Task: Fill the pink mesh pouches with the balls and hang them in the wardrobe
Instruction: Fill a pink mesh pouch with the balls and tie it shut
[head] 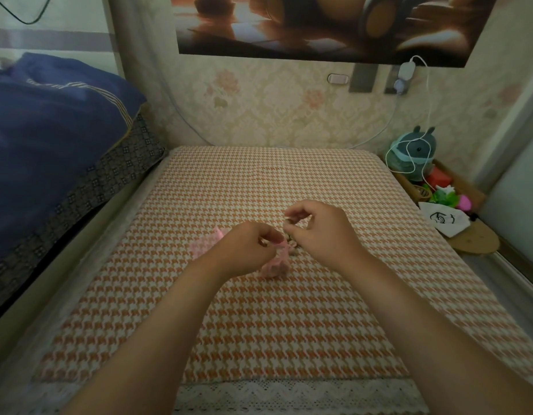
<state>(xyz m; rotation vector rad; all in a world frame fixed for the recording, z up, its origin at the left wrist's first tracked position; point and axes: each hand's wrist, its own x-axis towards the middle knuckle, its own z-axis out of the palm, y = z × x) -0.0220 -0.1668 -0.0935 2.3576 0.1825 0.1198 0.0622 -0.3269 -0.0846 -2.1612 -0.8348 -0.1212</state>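
A pink mesh pouch [275,263] hangs bunched just above the houndstooth table, and my left hand [244,250] pinches its top edge. A second pink pouch [205,242] lies flat on the cloth, partly hidden behind that hand. My right hand [314,232] is curled beside the pouch mouth, its thumb and fingers pinched on something small that I cannot make out. A few small pale balls [292,245] show between the two hands, mostly hidden. No wardrobe is in view.
The table [259,324] wears an orange-and-white houndstooth cloth with a lace front edge. A bed with a blue quilt [49,145] runs along the left. At the right sit a plush toy [415,151], a white cable, colourful items and a white drawstring bag [445,220].
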